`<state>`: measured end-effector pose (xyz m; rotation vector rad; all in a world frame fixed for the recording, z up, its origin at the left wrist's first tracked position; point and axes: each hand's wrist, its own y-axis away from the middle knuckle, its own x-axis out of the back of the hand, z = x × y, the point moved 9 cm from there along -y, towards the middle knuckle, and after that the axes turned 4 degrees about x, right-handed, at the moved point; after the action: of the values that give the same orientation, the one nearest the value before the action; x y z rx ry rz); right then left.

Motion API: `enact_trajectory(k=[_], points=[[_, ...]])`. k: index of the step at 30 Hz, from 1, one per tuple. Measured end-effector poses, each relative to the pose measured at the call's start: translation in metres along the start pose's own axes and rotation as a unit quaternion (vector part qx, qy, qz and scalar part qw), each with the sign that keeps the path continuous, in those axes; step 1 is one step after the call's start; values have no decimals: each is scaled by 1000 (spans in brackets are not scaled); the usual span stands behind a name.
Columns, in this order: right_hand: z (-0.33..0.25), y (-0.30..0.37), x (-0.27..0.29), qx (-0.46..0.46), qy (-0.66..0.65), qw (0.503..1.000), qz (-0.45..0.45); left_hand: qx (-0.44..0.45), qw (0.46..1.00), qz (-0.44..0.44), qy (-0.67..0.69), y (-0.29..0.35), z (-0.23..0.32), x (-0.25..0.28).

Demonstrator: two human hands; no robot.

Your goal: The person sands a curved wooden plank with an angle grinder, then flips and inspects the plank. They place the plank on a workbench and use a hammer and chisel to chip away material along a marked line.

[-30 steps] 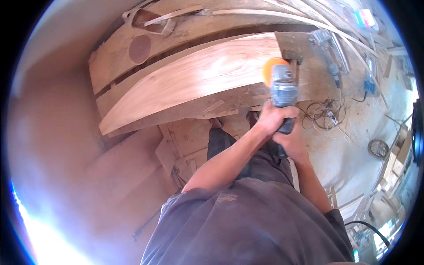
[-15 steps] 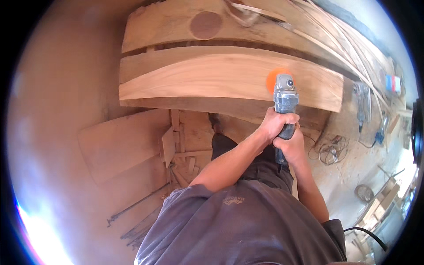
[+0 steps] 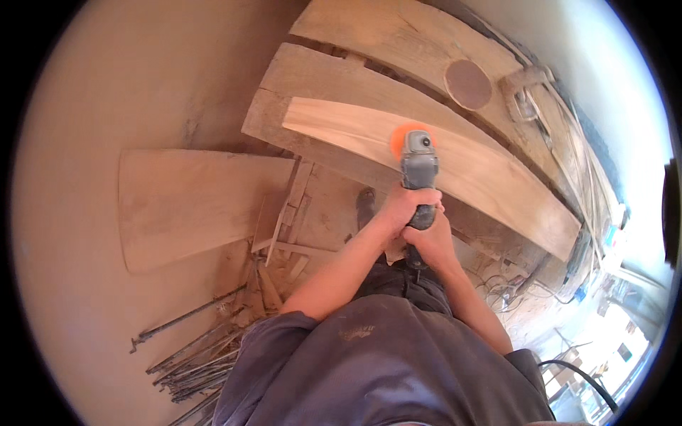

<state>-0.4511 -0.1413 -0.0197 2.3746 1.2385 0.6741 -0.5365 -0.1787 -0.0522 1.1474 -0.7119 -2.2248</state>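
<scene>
Round-disced grinder (image 3: 420, 169) over pale wooden board (image 3: 490, 181)

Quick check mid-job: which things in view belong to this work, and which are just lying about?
In use:
- angle grinder
- its orange disc
- pale board
- wooden slab beneath it

Apparently just lying about:
- round brown disc
- metal bars
- tangled cable

Ahead of the left hand (image 3: 408, 206), the power tool (image 3: 419, 170) reaches over the board (image 3: 490, 174), which lies on the desk (image 3: 312, 74) and stretches past the hand on both sides. Farther ahead, rightward — a loose disc (image 3: 468, 84) on the desk. Left of the hand, a panel (image 3: 206, 206); left and behind, rods (image 3: 192, 383). Right of the right hand (image 3: 433, 240) — cable (image 3: 503, 292).
</scene>
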Motion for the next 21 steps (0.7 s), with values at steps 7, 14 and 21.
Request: enact_trajectory(k=[7, 14, 21], points=[[-66, -43, -99, 9, 15, 997, -80, -30, 997, 26, 66, 14, 56, 103], [-96, -66, -167, 54, 90, 985, -135, -85, 987, 31, 134, 42, 102, 166], [-76, -47, -137, 24, 51, 990, -131, -77, 988, 55, 124, 42, 77, 137]])
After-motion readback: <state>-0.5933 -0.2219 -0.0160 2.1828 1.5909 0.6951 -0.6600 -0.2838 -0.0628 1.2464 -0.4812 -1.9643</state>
